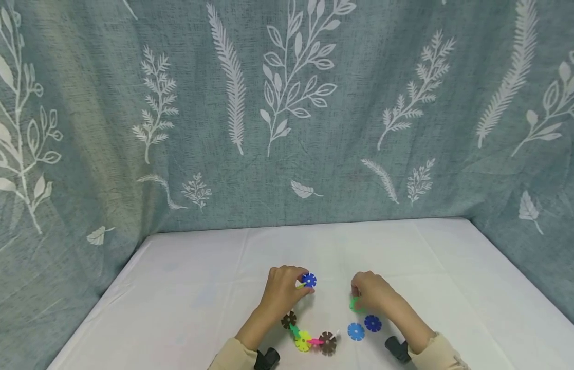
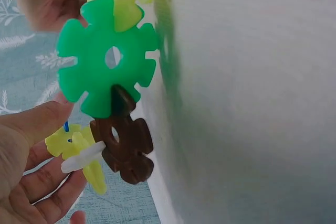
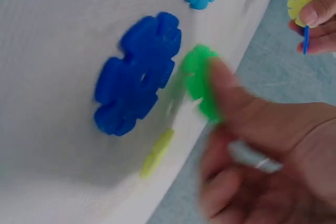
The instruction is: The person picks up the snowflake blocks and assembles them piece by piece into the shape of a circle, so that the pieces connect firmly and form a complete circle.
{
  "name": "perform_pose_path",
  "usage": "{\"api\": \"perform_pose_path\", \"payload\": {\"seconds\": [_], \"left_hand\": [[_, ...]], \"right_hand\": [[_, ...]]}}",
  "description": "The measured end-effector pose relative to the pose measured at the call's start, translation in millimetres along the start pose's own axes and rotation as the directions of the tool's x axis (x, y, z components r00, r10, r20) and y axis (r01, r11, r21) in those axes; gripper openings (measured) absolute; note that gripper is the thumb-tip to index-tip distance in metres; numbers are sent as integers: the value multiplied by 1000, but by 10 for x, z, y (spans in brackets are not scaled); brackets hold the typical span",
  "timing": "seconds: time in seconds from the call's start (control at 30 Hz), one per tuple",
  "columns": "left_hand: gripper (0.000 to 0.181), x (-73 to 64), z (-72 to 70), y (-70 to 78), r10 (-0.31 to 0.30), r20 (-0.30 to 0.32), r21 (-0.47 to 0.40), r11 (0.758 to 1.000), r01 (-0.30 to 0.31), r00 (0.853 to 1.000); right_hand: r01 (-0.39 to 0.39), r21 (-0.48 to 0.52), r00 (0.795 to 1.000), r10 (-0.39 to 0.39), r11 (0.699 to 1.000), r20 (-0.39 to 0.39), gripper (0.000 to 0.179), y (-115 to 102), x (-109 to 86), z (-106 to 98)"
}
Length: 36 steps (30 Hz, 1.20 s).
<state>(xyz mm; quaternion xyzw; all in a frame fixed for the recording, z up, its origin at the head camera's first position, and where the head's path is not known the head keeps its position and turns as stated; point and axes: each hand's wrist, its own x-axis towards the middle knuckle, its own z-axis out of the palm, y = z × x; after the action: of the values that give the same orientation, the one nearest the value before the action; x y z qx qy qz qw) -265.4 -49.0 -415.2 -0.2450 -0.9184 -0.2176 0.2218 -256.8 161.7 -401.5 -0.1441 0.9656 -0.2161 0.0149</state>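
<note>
My left hand pinches the upper end of a chain of slotted flower-shaped discs, at a yellow disc with a blue disc joined to it. From there the chain curves down past a brown disc, a green disc, a lime-yellow disc and a pink disc to another brown disc. To the right, my right hand grips a loose bright green disc between thumb and fingers, blurred in the right wrist view.
Close below the right hand, a dark blue disc and a light blue disc lie on the white-covered table. A yellow disc lies near them in the right wrist view. Behind the table hangs a leaf-patterned curtain.
</note>
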Motion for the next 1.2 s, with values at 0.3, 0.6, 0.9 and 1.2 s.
{"api": "perform_pose_path", "payload": {"seconds": [0.3,0.6,0.9,1.2], "left_hand": [[31,13,-2,-2,2,-10,17,1000,-2,1000],[30,14,3,9,5,-14,15,1000,-4,1000],[25,0,17,30,11,-23,-31,999,-12,1000],[24,-7,14,25,0,7,-24,1000,0,1000]], "right_hand": [[276,99,937,-244,956,-251,8,-154,227,83],[357,127,907,-311,925,-285,6,-240,258,136],[348,72,888,-304,935,-344,12,-312,262,182],[375,75,893,-338,924,-297,13,-304,250,184]]}}
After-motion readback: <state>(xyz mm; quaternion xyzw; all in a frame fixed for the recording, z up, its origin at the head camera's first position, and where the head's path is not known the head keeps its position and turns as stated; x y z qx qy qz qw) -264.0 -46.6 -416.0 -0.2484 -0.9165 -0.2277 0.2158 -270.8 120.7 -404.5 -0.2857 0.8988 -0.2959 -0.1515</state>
